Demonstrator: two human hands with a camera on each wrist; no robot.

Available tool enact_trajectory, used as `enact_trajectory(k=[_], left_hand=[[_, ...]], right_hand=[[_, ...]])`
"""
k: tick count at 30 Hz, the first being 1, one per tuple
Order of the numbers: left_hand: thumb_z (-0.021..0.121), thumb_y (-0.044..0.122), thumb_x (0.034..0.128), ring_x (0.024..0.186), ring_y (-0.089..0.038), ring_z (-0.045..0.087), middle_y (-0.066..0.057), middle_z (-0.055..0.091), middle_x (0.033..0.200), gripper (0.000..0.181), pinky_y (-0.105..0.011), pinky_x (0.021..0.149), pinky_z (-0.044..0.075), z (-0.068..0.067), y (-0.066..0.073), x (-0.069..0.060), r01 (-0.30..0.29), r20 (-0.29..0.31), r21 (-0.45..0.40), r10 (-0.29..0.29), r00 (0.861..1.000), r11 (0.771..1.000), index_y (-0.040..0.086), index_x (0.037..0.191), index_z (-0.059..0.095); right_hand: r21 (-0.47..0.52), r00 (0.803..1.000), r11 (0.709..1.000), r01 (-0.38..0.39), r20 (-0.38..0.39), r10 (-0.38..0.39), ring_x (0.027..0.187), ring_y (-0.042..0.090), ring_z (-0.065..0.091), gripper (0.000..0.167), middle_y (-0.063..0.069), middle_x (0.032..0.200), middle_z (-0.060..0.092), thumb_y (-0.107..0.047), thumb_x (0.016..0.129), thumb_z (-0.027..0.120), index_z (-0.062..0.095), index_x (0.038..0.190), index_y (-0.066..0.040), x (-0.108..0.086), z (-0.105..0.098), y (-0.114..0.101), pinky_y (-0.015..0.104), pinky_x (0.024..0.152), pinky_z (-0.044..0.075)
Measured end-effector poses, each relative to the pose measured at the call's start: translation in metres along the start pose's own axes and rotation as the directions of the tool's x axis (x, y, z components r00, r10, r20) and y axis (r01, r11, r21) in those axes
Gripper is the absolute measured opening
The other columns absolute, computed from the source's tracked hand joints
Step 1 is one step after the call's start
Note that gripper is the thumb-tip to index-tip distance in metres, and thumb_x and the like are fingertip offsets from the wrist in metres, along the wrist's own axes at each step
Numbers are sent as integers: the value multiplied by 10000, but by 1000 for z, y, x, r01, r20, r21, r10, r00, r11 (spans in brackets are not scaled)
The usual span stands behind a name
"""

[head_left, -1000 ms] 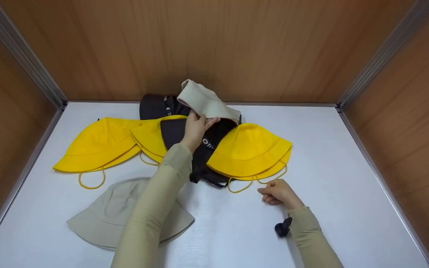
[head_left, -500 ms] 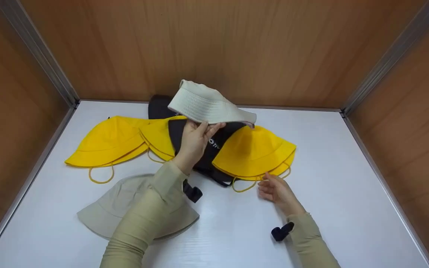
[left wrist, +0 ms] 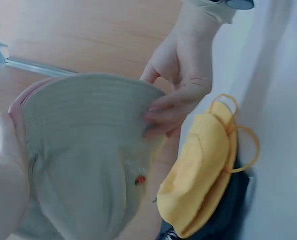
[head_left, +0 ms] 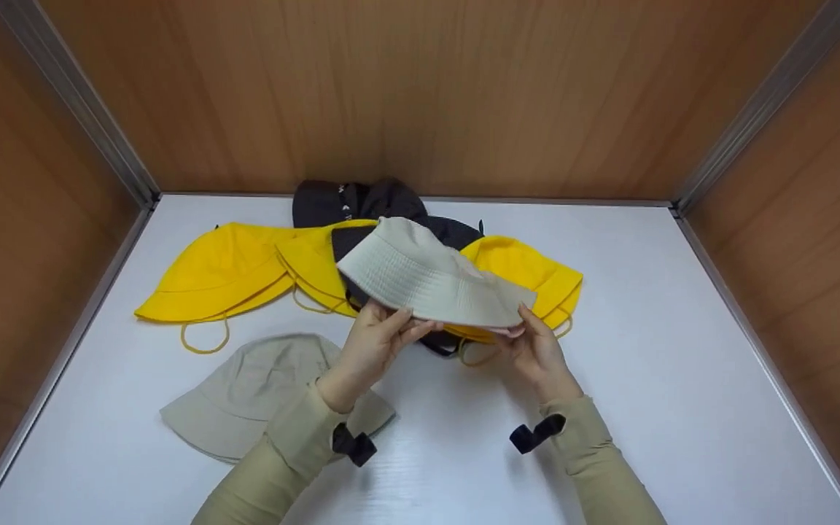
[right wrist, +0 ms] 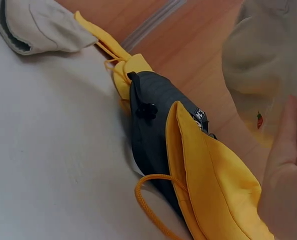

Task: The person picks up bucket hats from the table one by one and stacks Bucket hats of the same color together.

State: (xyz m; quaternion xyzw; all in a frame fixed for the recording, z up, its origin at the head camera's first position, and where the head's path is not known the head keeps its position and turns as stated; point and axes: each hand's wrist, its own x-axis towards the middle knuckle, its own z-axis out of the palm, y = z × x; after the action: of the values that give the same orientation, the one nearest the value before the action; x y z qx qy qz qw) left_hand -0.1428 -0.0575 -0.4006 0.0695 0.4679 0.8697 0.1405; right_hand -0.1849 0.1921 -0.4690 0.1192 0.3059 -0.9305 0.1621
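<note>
A pale grey-green bucket hat (head_left: 434, 281) with a stitched brim hangs above the pile, held by its brim between both hands. My left hand (head_left: 372, 346) pinches the near left part of the brim, thumb on top. On the right, my right hand (head_left: 539, 356) grips the brim's other end, its fingers partly under the edge. The left wrist view shows the same hat (left wrist: 88, 135) up close, with a pinkish lining edge and a small red motif. Behind and below it lie a yellow hat (head_left: 562, 281) with a cord and black hats (head_left: 387, 200).
Two more yellow hats, one at the left (head_left: 208, 277) and one beside it (head_left: 310, 266), lie on the white table (head_left: 682, 364). Nearer sits a beige bucket hat (head_left: 245, 394), partly behind the left arm. Wooden walls (head_left: 420, 95) enclose the back and sides.
The pale hat has come down and nearer, off the back of the pile, in my left hand. My right hand has risen from the yellow cords and now holds the brim too.
</note>
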Motion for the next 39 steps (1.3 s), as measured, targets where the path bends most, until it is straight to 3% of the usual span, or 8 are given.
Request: enact_trajectory(k=[5, 12, 19, 24, 28, 31, 35, 39], left_hand=[[315, 9, 1013, 874, -132, 677, -61, 615, 1035, 365, -262, 855, 530, -22, -12, -14, 34, 0, 90, -35, 999, 995, -101, 1342, 199], [468, -18, 956, 813, -102, 658, -15, 638, 930, 285, -232, 783, 544, -52, -21, -27, 95, -168, 159, -68, 983, 983, -66, 1227, 392], [535, 64, 938, 939, -123, 603, -47, 584, 1044, 359, -263, 879, 506, -69, -29, -28, 162, -258, 132, -124, 958, 978, -63, 1254, 422], [482, 99, 958, 1219, -327, 460, -221, 391, 1286, 499, -399, 1083, 356, -71, -32, -23, 191, -336, 146, -133, 932, 971, -83, 1373, 272], [454, 85, 959, 1341, -401, 272, -262, 303, 1340, 505, -473, 1151, 208, -70, -31, -16, 184, -237, 201, -135, 962, 962, -94, 1383, 246], [476, 145, 972, 1355, -374, 244, -265, 275, 1393, 545, -482, 1160, 164, -67, -31, -8, 231, -118, 300, -204, 972, 926, -70, 1411, 235], [532, 304, 963, 1318, -301, 324, -214, 312, 1435, 655, -470, 1139, 192, -64, -32, 1, 311, 1, 434, -346, 938, 846, -3, 1452, 225], [567, 386, 937, 1144, -182, 490, -94, 505, 1251, 721, -390, 1062, 326, -63, -37, 5, 330, 123, 423, -414, 902, 844, -21, 1437, 243]], right_hand=[[-58, 995, 993, 101, 0, -101, 898, 103, 657, 213, -6, 1019, 651, -128, 1029, 352, 388, 1238, -150, 0, -2, 2, 256, 771, 552], [-25, 964, 978, 208, 174, -200, 1014, 151, 653, 325, 16, 1135, 624, -33, 1011, 352, 327, 1302, -177, -8, 9, -4, 314, 845, 538], [0, 913, 967, 255, 328, -241, 1055, 203, 640, 341, 20, 1199, 559, -40, 1010, 350, 264, 1299, -201, -25, 33, -15, 347, 892, 520], [34, 885, 958, 285, 374, -276, 1055, 198, 636, 288, 36, 1188, 575, -42, 1005, 364, 276, 1252, -163, -38, 46, -20, 314, 899, 516], [51, 864, 959, 280, 422, -274, 1073, 199, 622, 275, 46, 1196, 562, -36, 1005, 367, 304, 1248, -149, -48, 52, -19, 315, 920, 506], [56, 839, 962, 267, 478, -260, 1094, 196, 610, 261, 47, 1201, 555, -28, 1000, 383, 354, 1236, -134, -54, 56, -16, 301, 944, 490], [42, 769, 971, 234, 603, -211, 1113, 188, 599, 251, 44, 1208, 565, -23, 1008, 351, 420, 1227, -125, -60, 60, -11, 278, 951, 481], [25, 693, 981, 191, 704, -153, 1123, 190, 594, 294, 59, 1225, 579, -18, 1018, 301, 456, 1252, -106, -64, 60, -9, 275, 940, 485]])
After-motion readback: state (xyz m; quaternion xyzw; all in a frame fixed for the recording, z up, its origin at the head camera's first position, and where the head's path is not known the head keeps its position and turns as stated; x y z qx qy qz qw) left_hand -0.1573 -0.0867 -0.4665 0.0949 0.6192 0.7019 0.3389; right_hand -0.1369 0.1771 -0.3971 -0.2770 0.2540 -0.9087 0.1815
